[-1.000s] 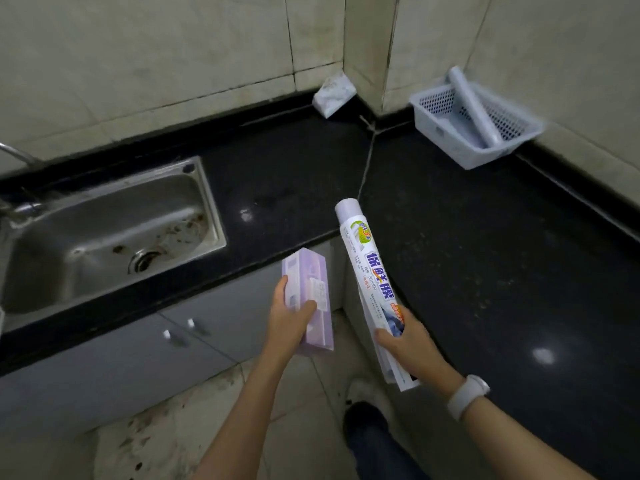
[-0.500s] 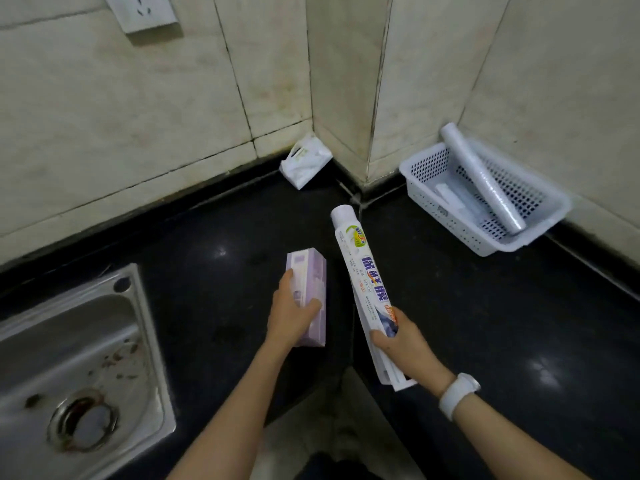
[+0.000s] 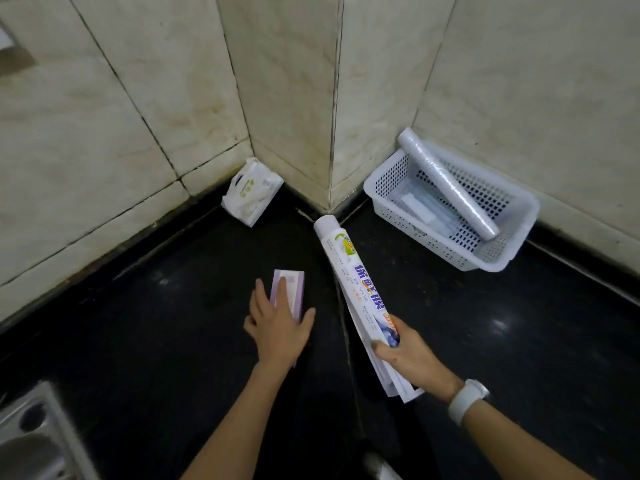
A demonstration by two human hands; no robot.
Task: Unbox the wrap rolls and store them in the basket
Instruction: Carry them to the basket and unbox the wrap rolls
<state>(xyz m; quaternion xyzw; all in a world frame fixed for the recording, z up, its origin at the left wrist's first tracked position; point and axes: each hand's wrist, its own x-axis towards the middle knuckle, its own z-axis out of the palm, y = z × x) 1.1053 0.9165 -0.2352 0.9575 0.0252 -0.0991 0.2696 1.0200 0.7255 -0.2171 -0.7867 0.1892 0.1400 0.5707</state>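
Observation:
My right hand [image 3: 410, 355] grips the lower part of a wrap roll [image 3: 349, 268] with a white printed label, its far end pointing up at the wall corner; folded white packaging hangs beside it. My left hand [image 3: 278, 327] lies palm down on a purple box [image 3: 290, 293] that rests flat on the black counter [image 3: 173, 306]. A white perforated basket [image 3: 450, 244] stands at the back right against the wall. A clear wrap roll [image 3: 446, 183] leans across it, and flat white packets lie on its floor.
A small white plastic bag [image 3: 251, 192] sits on the counter against the back wall left of the corner. A steel sink [image 3: 31, 441] shows at the bottom left. Tiled walls close off the back and right. A white watch is on my right wrist.
The view has swung from the floor and cabinet front up to the counter corner. My left hand has brought the purple box forward and set it down flat on the counter. The right hand kept its roll.

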